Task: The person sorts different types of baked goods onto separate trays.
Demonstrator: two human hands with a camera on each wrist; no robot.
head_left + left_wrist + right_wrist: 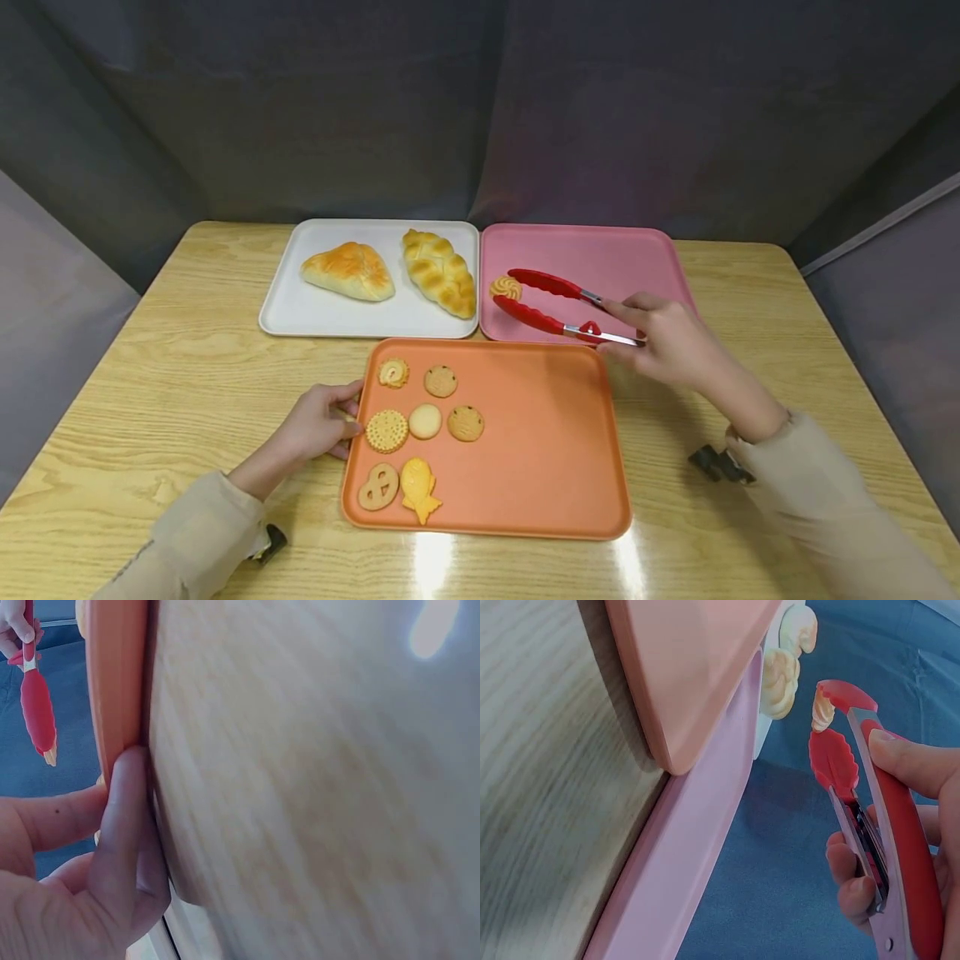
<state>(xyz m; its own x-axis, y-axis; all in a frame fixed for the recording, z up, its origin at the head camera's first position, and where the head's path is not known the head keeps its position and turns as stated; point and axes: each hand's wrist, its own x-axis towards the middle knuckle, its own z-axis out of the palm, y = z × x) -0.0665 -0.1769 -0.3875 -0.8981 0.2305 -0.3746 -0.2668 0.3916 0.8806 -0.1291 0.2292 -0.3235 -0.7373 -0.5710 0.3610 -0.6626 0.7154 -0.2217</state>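
Note:
My right hand (pixel 667 340) grips red-and-silver tongs (pixel 529 316), whose scalloped red tips hold a round swirl cookie (pixel 506 288). In the head view the cookie is over the left side of a pink tray (pixel 592 250); the right wrist view shows the cookie (pixel 822 714) raised above tray level between the tips. At the left, my left hand (pixel 318 423) pinches the rim of an orange tray (pixel 547 442), thumb against its outer side in the left wrist view. Several cookies stand on this tray's left half, among them a pretzel-shaped cookie (pixel 378 487) and a fish-shaped cookie (pixel 419 490).
A white tray (pixel 281 312) at the back left bears a triangular pastry (pixel 349 272) and a braided bread (pixel 439 273). It sits beside the pink tray, both just behind the orange one. A dark curtain (pixel 337 108) hangs behind the wooden table (pixel 187 367).

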